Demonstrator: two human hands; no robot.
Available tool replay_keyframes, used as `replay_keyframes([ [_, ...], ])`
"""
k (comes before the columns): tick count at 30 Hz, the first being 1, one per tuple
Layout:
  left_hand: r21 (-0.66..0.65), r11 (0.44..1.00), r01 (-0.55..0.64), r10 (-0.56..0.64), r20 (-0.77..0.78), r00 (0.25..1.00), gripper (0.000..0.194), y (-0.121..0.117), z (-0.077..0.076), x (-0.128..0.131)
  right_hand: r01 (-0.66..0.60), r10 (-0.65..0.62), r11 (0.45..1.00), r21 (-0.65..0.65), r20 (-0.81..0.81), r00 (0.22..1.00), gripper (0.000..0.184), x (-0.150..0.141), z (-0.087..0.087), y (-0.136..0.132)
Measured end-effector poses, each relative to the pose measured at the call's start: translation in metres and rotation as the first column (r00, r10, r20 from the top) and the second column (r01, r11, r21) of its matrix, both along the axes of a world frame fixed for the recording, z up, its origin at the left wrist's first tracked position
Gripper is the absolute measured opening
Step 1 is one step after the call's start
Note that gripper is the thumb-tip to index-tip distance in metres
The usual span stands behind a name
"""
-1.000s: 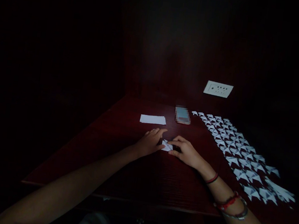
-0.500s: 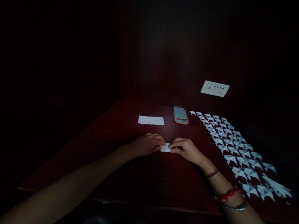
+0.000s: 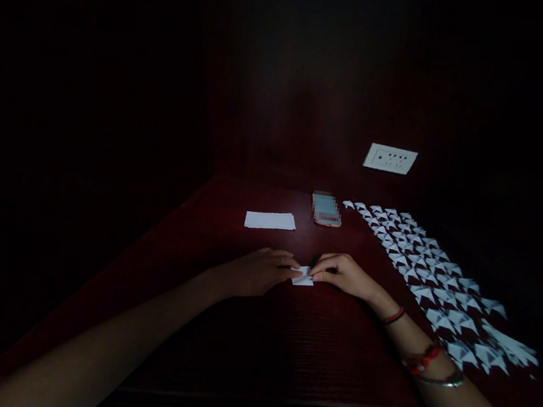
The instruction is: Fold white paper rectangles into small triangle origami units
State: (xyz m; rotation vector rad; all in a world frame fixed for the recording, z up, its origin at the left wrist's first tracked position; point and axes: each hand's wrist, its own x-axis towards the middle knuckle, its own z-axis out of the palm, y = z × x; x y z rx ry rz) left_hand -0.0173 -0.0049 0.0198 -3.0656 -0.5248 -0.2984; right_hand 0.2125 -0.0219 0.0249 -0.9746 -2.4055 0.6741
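A small white piece of folded paper (image 3: 302,281) lies on the dark red table in front of me. My left hand (image 3: 263,272) holds its left side, fingers reaching forward and their tips pressed onto the sheet. At the upper right edge, my right hand (image 3: 342,275) pinches the paper between thumb and fingers. The fingertips hide part of the folds. Beyond my hands a stack of white paper slips (image 3: 270,220) rests flat on the table.
A phone (image 3: 327,210) lies near the wall. Rows of small folded white paper shapes (image 3: 426,259) cover the table's right side, with a bunch of white paper strips (image 3: 512,343) beside them. A socket panel (image 3: 390,159) is on the back wall.
The small paper shows more of its surface between my hands. My left fingers have stretched out more, and my right fingers have closed into a pinch. The view has shifted slightly.
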Motion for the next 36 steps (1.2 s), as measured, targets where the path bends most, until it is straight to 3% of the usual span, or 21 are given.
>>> replay_keyframes([
  [11,-0.103,0.994,0.03,-0.029,0.016,0.999,0.047,-0.004,0.004,0.0,-0.001,0.0,0.999,-0.053,-0.025,1.0,0.022,0.002,0.002,0.0],
  [19,-0.094,0.994,0.055,-0.058,-0.029,0.998,0.056,-0.005,0.007,-0.002,-0.031,0.031,0.999,-0.042,-0.008,1.0,0.022,0.002,0.001,0.0],
  [27,-0.071,0.997,0.042,-0.043,-0.017,0.999,0.034,-0.007,0.006,0.003,0.122,-0.129,0.985,0.125,0.05,0.99,0.023,-0.005,-0.004,0.002],
  [36,-0.037,0.997,0.064,-0.062,0.056,0.997,0.029,-0.01,0.008,0.006,0.187,-0.205,0.965,0.182,0.085,0.975,0.017,-0.011,-0.006,0.003],
])
